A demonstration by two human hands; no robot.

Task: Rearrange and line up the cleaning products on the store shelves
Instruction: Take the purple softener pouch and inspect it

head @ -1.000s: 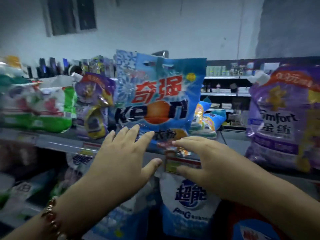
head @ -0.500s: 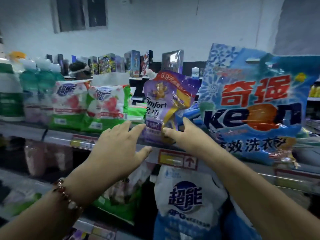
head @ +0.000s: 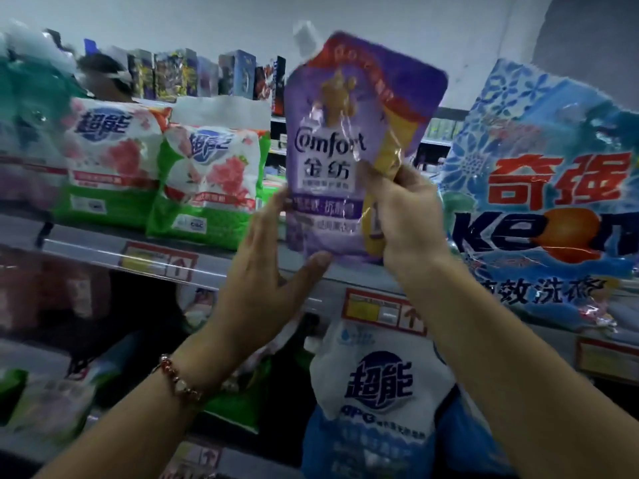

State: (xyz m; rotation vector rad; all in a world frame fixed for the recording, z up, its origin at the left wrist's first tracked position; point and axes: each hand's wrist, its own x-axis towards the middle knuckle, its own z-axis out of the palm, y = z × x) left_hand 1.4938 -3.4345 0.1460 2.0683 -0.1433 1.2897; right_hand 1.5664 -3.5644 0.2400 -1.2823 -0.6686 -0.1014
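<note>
A purple Comfort refill pouch (head: pixel 340 140) with a white spout stands upright above the shelf edge (head: pixel 86 248). My right hand (head: pixel 404 216) grips its lower right side, thumb across the front. My left hand (head: pixel 273 261) is flat with straight fingers against the pouch's lower left edge, thumb under its bottom. A large blue Keon detergent bag (head: pixel 543 202) stands right of the pouch. Two white-and-green detergent bags (head: pixel 207 181) with pink flowers stand to its left.
Teal bottles (head: pixel 27 108) sit at the far left of the shelf. Price tags (head: pixel 159 262) line the shelf rail. A white-and-blue detergent bag (head: pixel 377 392) stands on the shelf below. Small boxes (head: pixel 238 76) fill a rack behind.
My right hand has taken hold of the purple pouch and raised it upright. My left hand has come up against its left edge. The view has moved closer.
</note>
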